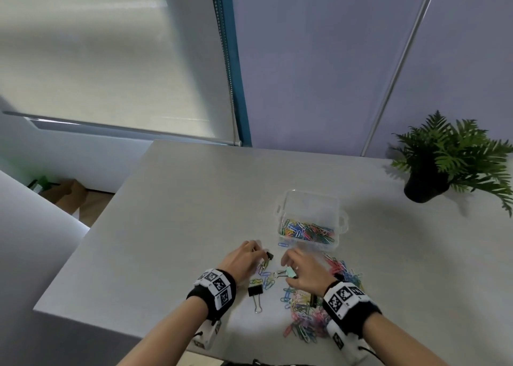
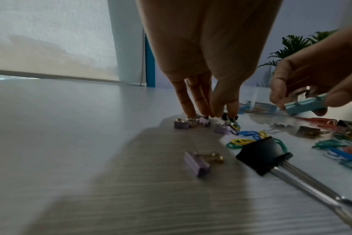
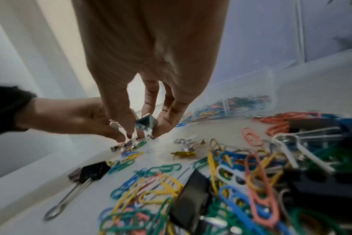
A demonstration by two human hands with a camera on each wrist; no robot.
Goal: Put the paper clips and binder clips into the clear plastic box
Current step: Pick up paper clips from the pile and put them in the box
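The clear plastic box [image 1: 337, 199] stands on the table with several coloured paper clips [image 1: 308, 231] in its near end. Just in front of it, my left hand [image 1: 259, 252] reaches down and pinches a small black binder clip [image 1: 269, 255] lying on the table, next to small purple binder clips [image 2: 181, 124]. My right hand [image 1: 288, 275] holds a mint binder clip [image 1: 291, 272] between thumb and fingers, just above the table; in the right wrist view the mint binder clip [image 3: 146, 123] sits at my fingertips. A pile of loose paper clips [image 1: 305, 314] lies under my right wrist.
A large black binder clip [image 1: 255, 290] with long silver handles lies between my wrists. Another purple binder clip [image 2: 197, 163] lies near it. More paper clips [image 1: 344, 268] spread right of my right hand. A potted fern [image 1: 433, 176] stands at the far right.
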